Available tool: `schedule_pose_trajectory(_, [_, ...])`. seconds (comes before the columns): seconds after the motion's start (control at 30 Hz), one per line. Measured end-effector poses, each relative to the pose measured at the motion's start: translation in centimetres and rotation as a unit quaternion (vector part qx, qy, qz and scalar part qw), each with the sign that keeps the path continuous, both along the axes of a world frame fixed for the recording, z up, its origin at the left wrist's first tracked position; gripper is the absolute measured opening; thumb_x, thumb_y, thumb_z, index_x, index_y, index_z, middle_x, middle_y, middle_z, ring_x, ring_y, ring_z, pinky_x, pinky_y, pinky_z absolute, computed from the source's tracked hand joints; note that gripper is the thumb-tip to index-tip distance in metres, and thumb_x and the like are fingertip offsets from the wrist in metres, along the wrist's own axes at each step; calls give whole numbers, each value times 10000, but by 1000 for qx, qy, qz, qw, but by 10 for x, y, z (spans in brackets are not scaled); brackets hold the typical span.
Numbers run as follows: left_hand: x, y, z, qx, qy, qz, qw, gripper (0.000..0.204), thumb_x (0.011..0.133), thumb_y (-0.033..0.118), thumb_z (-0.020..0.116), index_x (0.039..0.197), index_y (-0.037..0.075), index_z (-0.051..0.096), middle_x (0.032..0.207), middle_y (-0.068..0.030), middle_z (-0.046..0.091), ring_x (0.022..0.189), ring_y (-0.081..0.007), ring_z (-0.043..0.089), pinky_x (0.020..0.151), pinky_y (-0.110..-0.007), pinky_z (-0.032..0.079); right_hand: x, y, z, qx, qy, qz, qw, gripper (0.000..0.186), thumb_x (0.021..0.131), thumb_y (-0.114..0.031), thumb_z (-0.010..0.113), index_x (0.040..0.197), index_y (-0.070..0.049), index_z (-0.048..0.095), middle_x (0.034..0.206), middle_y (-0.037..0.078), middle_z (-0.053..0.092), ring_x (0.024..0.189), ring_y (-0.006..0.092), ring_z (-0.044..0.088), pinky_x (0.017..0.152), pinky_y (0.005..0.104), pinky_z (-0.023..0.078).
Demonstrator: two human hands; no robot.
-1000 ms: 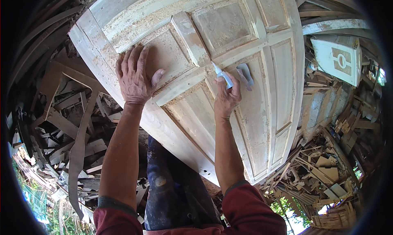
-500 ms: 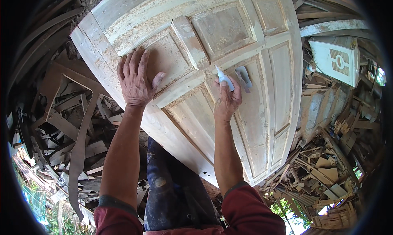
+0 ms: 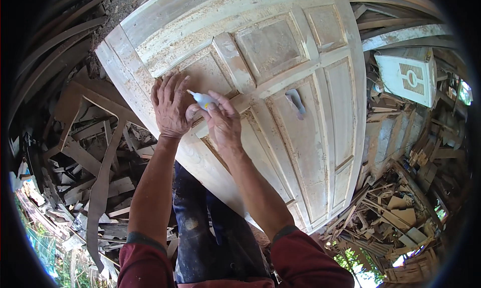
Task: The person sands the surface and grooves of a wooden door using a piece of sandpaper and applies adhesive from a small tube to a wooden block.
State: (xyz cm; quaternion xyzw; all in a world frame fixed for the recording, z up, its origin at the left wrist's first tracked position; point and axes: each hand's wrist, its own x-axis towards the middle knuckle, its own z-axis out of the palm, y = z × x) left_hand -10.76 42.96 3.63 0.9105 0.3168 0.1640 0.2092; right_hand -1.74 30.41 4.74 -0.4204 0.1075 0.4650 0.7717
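A pale wooden panelled door (image 3: 288,92), dusted with sawdust, lies flat in front of me. My left hand (image 3: 169,107) rests open on it near the left edge, fingers laid over the frame beside a recessed panel. Close beside its thumb, my right hand (image 3: 224,125) grips a small white squeeze bottle (image 3: 203,99). The bottle's narrow nozzle points up and left, near the left fingers. I cannot tell whether the nozzle touches anything. A curled grey piece of sandpaper (image 3: 295,102) lies on a panel right of my right hand.
Wood offcuts (image 3: 396,218) pile up at the lower right, and more scraps lie at the left below a brown cut-out board (image 3: 102,167). A white box with a patterned grille (image 3: 408,77) stands right of the door. Long curved boards (image 3: 401,12) lie behind it.
My right hand has carried the bottle left, from the middle of the door to beside my left hand. The left hand stays on much the same spot; the view has shifted slightly.
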Motion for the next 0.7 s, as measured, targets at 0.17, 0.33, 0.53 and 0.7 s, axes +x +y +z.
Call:
schedule_pose_trajectory(0.17, [7, -1, 3, -8, -49, -4, 999, 674, 1030, 670, 380, 1297, 102, 626, 1338, -85, 637, 1371, -307, 524, 1218, -533, 244, -20, 9, -1, -61, -46, 46, 996, 307, 1032, -106, 671, 1303, 32, 630, 1130, 83, 699, 938, 101, 646, 792, 277, 545])
schedule_pose_trajectory(0.33, [5, -2, -4, -30, -60, -9, 998, 353, 1050, 462, 513, 1053, 122, 609, 1135, -51, 673, 1272, -290, 583, 1168, -520, 295, -4, -13, 12, -202, -403, 51, 891, 310, 942, -15, 725, 1249, -29, 680, 1112, 115, 715, 919, 176, 695, 800, 300, 572])
schedule_pose_trajectory(0.53, [7, -2, 6, 4, -54, -46, 997, 263, 987, 371, 660, 1067, 126, 608, 1141, -62, 664, 1233, -307, 597, 1125, -522, 353, 137, -115, 19, -493, -733, 65, 464, 510, 817, -2, 739, 1318, -53, 660, 1222, 159, 616, 1153, 356, 580, 952, 459, 523])
schedule_pose_trajectory(0.7, [9, -4, 5, 15, -32, -46, 998, 274, 928, 402, 731, 1028, 161, 647, 1129, -31, 646, 1223, -261, 588, 1128, -501, 366, 173, -142, 11, -459, -743, 216, 436, 411, 835, -44, 732, 1242, -52, 679, 1138, 142, 631, 1052, 365, 624, 895, 466, 548])
